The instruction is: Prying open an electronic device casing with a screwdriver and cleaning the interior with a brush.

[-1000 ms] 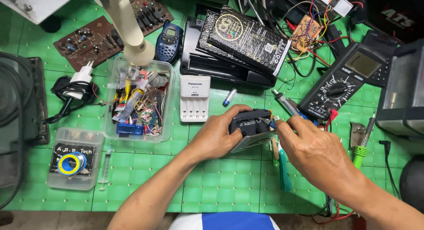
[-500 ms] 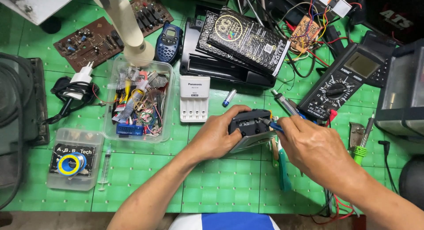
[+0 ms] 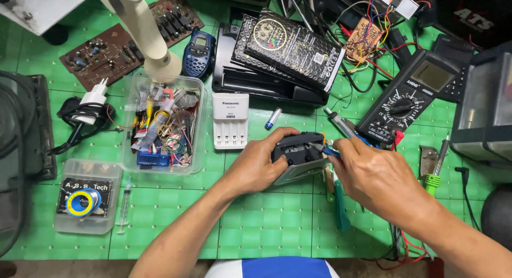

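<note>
Nearest, the left hand (image 3: 256,168) is curled shut around a small dark device (image 3: 298,152), thumb on its near side and fingers over its far edge, holding it tilted just above the green worktop (image 3: 256,224); the right hand (image 3: 378,179) is closed in a pinch on a blue-handled tool (image 3: 328,150), whose tip touches the right end of the device; whether the tool is turning, prying or probing I cannot tell. The device's top looks open or uncovered, with dark inner parts showing, so by my judgement the work on it is under way and not finished; nothing here shows it closed up again.

Left of the hands, a clear syringe (image 3: 124,203) lies beside a clear box with a solder reel (image 3: 81,200); further out stands a clear tub of wires and small parts (image 3: 162,128), and just beside it a white battery charger (image 3: 230,120), with a loose blue-and-silver battery (image 3: 273,118) near it. Right of the hands lie a green-handled tool (image 3: 433,179) and a black multimeter (image 3: 410,99); a silver pen-like tool (image 3: 341,123) lies between meter and device.

Farthest, a blue handset (image 3: 198,54), brown circuit boards (image 3: 98,56), a black patterned package (image 3: 293,48) on a black case, and a tangle of coloured wires (image 3: 368,38).
</note>
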